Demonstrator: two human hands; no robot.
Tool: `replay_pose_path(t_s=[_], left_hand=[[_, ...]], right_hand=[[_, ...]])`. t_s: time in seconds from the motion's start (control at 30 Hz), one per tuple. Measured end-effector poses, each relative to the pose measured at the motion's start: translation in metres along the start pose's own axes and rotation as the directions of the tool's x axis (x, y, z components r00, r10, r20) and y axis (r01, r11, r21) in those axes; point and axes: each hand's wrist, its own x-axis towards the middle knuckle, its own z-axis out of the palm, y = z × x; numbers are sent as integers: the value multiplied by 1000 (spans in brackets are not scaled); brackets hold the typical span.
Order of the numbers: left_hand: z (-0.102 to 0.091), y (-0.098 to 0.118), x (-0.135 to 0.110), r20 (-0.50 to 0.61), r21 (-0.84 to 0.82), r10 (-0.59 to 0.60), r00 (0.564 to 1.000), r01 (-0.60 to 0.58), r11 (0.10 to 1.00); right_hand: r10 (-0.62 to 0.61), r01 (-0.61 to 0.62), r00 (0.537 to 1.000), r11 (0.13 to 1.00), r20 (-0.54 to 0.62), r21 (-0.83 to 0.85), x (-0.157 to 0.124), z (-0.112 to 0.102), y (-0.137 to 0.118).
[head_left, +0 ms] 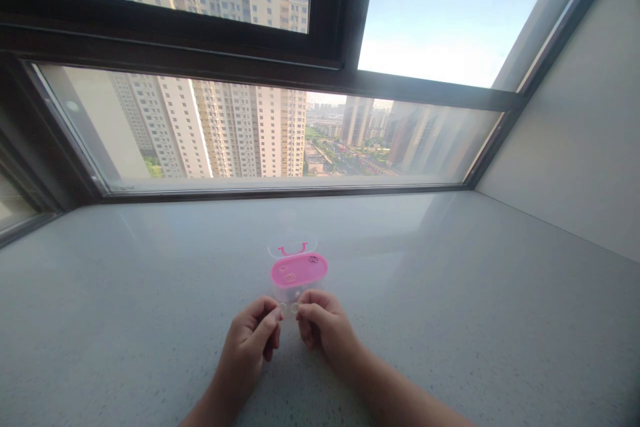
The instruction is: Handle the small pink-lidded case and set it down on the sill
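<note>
A small clear plastic box (pixel 299 271) with a pink insert and an open lid stands on the grey stone sill (pixel 450 293), just beyond my hands. Tiny rings lie on the pink part. My left hand (pixel 253 337) and my right hand (pixel 323 323) meet in front of the box, both curled in a pinch. Between their fingertips sit small clear round pieces (pixel 289 308), too small to name. The fingertips nearly touch each other.
A wide window (pixel 280 133) with a dark frame runs along the back of the sill, with tall buildings outside. A pale wall (pixel 575 147) closes the right side. The sill stretches left and right of the box.
</note>
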Motion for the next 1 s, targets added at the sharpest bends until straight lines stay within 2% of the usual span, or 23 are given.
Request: replay_pose_path(t_s=[1.0], left_hand=[[0, -4, 0, 3, -22, -3, 1000, 3, 1000]], right_hand=[[17, -17, 1000, 1000, -3, 5, 0, 0, 2]])
